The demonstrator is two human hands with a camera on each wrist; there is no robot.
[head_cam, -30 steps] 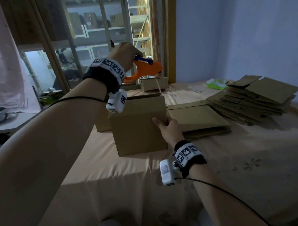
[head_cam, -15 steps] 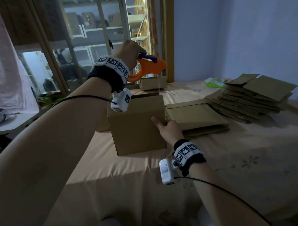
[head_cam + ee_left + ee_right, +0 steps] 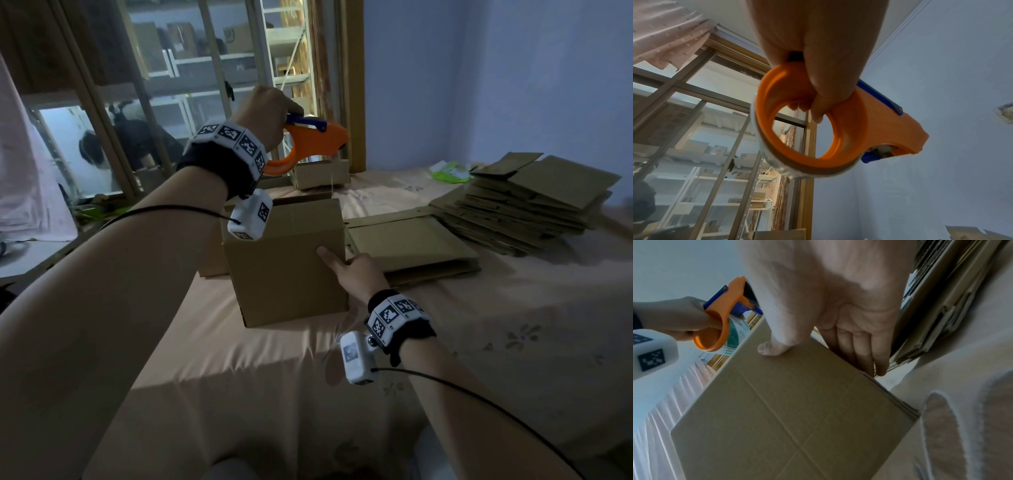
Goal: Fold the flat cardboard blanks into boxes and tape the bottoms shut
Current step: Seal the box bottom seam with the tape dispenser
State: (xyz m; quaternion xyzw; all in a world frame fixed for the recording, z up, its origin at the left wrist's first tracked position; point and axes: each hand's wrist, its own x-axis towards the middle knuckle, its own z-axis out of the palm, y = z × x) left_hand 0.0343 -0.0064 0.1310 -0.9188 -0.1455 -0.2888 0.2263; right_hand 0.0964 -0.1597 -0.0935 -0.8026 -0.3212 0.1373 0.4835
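The folded cardboard box (image 3: 287, 260) stood upright on the peach bedsheet (image 3: 479, 342), near the bed's window-side edge. The right hand (image 3: 356, 275) gripped the box's right vertical corner — thumb flat on the near face, fingers (image 3: 859, 350) wrapped onto the right side. Above the box's far edge the left hand (image 3: 265, 114) was closed around the ring handle of an orange tape dispenser (image 3: 311, 142) — held clear of the cardboard, its clear roll (image 3: 736, 335) showing. Just right of the box lay a flat blank (image 3: 407, 245); further right, a stack of flat blanks (image 3: 534, 202). Behind the box sat a smaller cardboard box (image 3: 320, 173).
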